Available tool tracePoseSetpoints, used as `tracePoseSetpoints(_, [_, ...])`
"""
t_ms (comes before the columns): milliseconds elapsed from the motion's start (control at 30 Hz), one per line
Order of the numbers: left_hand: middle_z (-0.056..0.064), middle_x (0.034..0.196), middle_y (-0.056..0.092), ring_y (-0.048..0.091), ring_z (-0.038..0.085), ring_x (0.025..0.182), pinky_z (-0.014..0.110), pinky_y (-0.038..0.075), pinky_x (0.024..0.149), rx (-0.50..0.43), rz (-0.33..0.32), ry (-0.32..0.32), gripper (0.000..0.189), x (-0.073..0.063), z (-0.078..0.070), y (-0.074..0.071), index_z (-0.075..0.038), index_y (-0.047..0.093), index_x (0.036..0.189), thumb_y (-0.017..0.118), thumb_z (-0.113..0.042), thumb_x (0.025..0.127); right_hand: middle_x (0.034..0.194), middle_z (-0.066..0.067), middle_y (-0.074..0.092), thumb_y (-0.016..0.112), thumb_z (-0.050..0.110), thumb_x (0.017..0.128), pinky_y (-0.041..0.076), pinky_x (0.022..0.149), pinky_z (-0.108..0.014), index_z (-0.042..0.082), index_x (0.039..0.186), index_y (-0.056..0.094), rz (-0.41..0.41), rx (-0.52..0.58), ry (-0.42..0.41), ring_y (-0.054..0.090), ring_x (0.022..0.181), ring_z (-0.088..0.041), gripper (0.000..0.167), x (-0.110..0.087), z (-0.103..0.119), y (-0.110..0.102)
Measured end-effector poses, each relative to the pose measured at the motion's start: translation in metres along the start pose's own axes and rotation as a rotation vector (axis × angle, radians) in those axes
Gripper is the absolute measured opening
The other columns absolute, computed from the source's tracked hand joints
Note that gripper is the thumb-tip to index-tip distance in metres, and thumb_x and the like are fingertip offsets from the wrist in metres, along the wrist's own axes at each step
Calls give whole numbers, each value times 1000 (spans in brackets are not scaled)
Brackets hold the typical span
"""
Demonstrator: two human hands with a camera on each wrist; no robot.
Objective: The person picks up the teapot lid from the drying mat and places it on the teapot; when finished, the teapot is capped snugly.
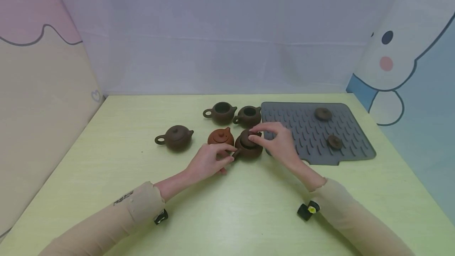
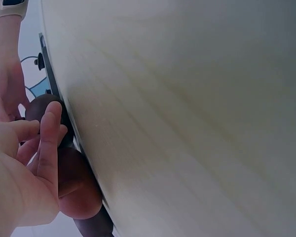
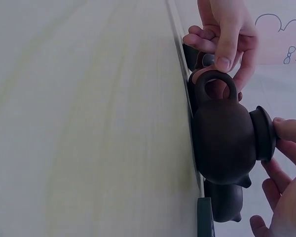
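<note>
Near the middle of the table, my left hand (image 1: 207, 161) pinches the handle of a dark brown teapot (image 1: 249, 152) between thumb and fingers. My right hand (image 1: 281, 144) holds a round brown lid (image 3: 264, 133) by its top, at that teapot's mouth. In the right wrist view the lid looks slightly tilted, its rim at the opening. Just left of this pot, a reddish-brown teapot (image 1: 220, 135) with its lid on is partly hidden behind my left hand.
Two lidless brown teapots (image 1: 222, 114) (image 1: 249, 116) stand behind. A lidded brown teapot (image 1: 177, 139) stands to the left. On the right, a grey ridged mat (image 1: 295, 129) carries two loose lids (image 1: 323, 114) (image 1: 334, 142).
</note>
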State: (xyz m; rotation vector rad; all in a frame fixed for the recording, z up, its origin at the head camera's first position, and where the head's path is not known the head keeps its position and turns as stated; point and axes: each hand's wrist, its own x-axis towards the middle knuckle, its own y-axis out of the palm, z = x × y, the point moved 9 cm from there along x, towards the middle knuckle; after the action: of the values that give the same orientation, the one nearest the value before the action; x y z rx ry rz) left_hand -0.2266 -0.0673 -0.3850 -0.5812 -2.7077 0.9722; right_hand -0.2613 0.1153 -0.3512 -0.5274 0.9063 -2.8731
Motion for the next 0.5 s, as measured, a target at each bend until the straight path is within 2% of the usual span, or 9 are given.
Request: tracePoseSetpoints(500, [2, 91, 78, 68, 7, 53, 24, 54, 54, -32, 8, -16, 26, 1, 4, 2, -17, 70, 118, 69, -15, 92, 109, 3, 75, 79, 35, 83, 42, 100, -45, 26, 102, 78, 36, -45, -16, 57, 110, -17, 21, -1, 1, 3])
